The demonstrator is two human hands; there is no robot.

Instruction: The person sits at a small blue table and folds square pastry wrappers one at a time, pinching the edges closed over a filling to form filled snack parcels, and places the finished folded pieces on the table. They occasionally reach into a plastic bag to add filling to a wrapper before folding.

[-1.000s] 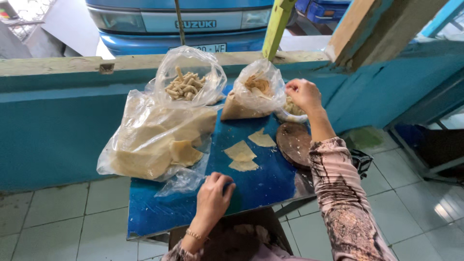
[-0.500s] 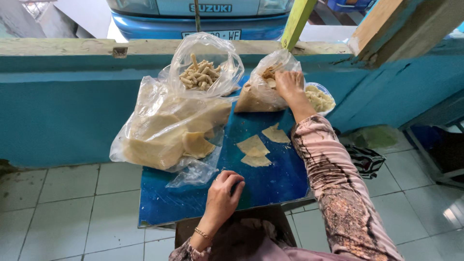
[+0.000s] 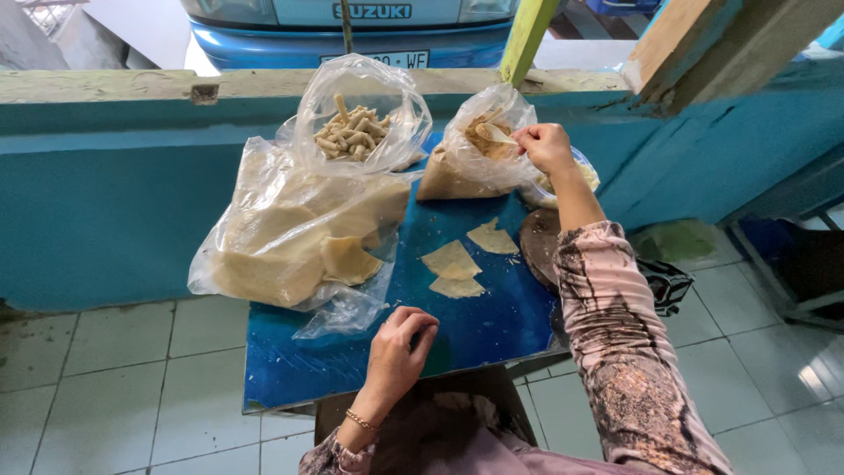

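My right hand (image 3: 545, 146) reaches into an open clear bag of brownish filling (image 3: 475, 154) at the back of the blue table (image 3: 483, 330) and grips a pale spoon (image 3: 497, 133) inside it. Near the table's front edge rests my left hand (image 3: 396, 352), its fingers curled and holding nothing. Between the hands lie three flat triangular dough wrappers (image 3: 453, 261). A big clear bag of stacked wrappers (image 3: 290, 237) lies at the left. Behind it stands a bag of rolled pastry sticks (image 3: 356, 132).
A dark round board (image 3: 538, 242) sits at the table's right edge under my right forearm. A bowl (image 3: 580, 176) stands partly hidden behind my right hand. A low teal wall (image 3: 105, 193) runs behind the table, with a blue vehicle (image 3: 352, 31) beyond it. Tiled floor (image 3: 114, 378) surrounds the table.
My right hand moved from the bowl at the right over to the filling bag and took hold of the spoon inside. My left hand stayed on the table's front.
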